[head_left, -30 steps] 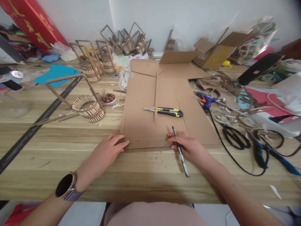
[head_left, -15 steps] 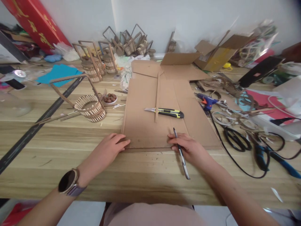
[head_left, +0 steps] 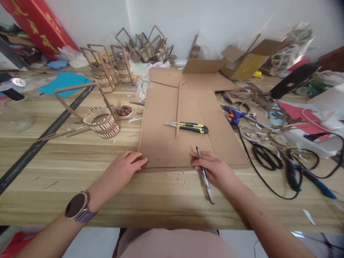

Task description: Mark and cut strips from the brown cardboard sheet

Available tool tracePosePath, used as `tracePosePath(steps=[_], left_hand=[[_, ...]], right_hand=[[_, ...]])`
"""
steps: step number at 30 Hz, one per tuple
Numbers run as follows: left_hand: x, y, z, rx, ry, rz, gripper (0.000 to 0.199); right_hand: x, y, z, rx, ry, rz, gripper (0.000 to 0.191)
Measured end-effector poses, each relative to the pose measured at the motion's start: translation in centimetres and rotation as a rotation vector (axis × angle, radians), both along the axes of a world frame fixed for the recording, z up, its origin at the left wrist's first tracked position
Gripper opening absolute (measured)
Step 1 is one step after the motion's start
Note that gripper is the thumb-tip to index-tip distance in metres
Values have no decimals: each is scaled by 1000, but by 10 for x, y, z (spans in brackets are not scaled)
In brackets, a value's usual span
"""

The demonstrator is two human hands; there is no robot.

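Note:
A flattened brown cardboard sheet [head_left: 163, 150] lies in front of me. My left hand [head_left: 129, 163] rests at its near left corner, fingers and thumb apart and touching the edge. At the near edge, farther right, my right hand [head_left: 211, 166] holds a pen [head_left: 205, 177] between its fingers. The pen slants, its dark tip pointing away over the cardboard. A yellow and black utility knife [head_left: 192, 127] lies on the sheet with its blade out. The blade end passes by a thin wooden strip [head_left: 178, 111], which also lies on the cardboard.
Left of the cardboard stand a small slatted basket [head_left: 102, 123] with a tall handle and a dish of brown nuts [head_left: 124, 111]. To the right are a blue glue gun [head_left: 233, 114], its black cable and blue-handled pliers [head_left: 317, 182]. More baskets [head_left: 146, 50] and an open box [head_left: 251, 61] line the wall.
The view has shifted slightly, so things sit a little farther left. Both hands keep their places at the cardboard's near edge, and the pen stays in my right hand.

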State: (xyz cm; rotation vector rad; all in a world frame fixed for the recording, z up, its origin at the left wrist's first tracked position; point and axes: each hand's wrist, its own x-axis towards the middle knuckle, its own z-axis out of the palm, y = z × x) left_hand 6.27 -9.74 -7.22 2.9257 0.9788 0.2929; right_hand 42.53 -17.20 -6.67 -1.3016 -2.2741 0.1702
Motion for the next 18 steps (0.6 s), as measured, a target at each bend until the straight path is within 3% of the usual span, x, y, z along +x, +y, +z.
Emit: tracePosePath(steps=[10, 15, 18], left_hand=[[1, 2, 4, -15, 38, -7, 45], [7, 4, 14, -45, 97, -7, 34], [16, 8, 23, -146, 129, -31, 31]], right_hand=[[3, -2, -2, 0, -34, -1, 23], [3, -2, -2, 33, -80, 9, 24], [4, -2, -3, 26, -79, 14, 24]])
